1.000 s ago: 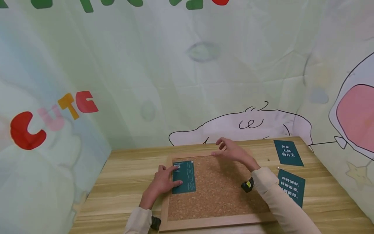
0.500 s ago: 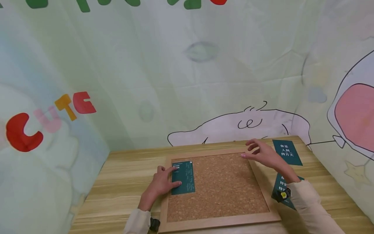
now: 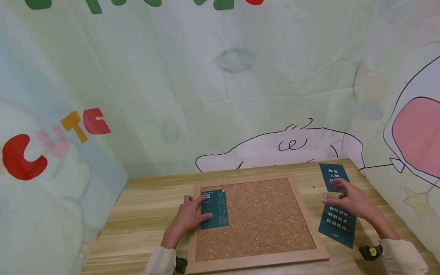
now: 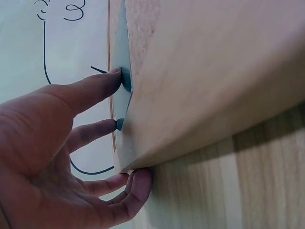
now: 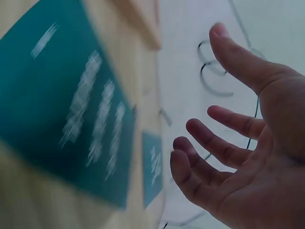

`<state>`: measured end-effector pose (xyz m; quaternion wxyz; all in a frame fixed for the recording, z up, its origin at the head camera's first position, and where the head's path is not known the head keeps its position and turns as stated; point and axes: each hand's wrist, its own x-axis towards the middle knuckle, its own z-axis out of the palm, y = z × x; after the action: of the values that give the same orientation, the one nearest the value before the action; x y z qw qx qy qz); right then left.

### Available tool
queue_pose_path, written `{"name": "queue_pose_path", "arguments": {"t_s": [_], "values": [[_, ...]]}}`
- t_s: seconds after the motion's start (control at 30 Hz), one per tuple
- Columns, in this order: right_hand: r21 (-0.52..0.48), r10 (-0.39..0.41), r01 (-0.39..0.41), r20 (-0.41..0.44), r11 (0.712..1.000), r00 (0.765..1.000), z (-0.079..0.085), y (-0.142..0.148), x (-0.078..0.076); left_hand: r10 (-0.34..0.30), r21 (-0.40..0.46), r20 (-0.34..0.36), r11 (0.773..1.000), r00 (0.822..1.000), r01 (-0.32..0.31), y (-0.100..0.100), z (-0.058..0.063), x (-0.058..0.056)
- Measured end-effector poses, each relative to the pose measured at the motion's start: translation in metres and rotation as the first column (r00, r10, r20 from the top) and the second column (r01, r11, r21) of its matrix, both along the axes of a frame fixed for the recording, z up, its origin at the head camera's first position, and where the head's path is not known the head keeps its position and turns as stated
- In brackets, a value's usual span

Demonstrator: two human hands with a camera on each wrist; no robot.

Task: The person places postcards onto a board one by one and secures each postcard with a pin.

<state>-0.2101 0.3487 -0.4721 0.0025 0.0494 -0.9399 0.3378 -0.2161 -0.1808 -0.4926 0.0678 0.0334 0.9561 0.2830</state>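
upper left on the corkboard [image 3: 264,221]: teal card [image 3: 214,209], what looks like a pin [image 3: 224,190] at its top right corner. left hand [image 3: 189,215] presses it, thumb and fingertip, no clench. right hand [image 3: 354,200] has swung off the board, empty, fingers loose, by near loose card [image 3: 338,226] and far loose card [image 3: 330,171] on the tabletop [image 3: 148,214]; steadying seems one-handed now.

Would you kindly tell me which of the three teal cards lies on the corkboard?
It is the leftmost card, touched by the left hand; the upper-right card and lower-right card lie on the wooden table.
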Motion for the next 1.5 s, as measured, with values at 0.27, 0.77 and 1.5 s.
{"name": "queue_pose_path", "arguments": {"t_s": [0.27, 0.77, 1.5], "values": [[0.150, -0.013, 0.012, 0.005, 0.989, 1.000, -0.019, 0.027, 0.010, 0.009, -0.002, 0.001, 1.000, 1.000, -0.009, 0.000, 0.002, 0.001], [0.254, -0.018, -0.017, 0.134, 0.967, 0.991, -0.038, 0.050, 0.010, 0.012, -0.007, 0.010, 1.000, 1.000, -0.012, -0.002, -0.001, 0.000], [0.188, -0.007, -0.026, 0.173, 0.982, 0.985, -0.038, 0.057, 0.019, 0.008, 0.001, 0.002, 1.000, 1.000, -0.008, 0.001, 0.003, 0.001]]}}
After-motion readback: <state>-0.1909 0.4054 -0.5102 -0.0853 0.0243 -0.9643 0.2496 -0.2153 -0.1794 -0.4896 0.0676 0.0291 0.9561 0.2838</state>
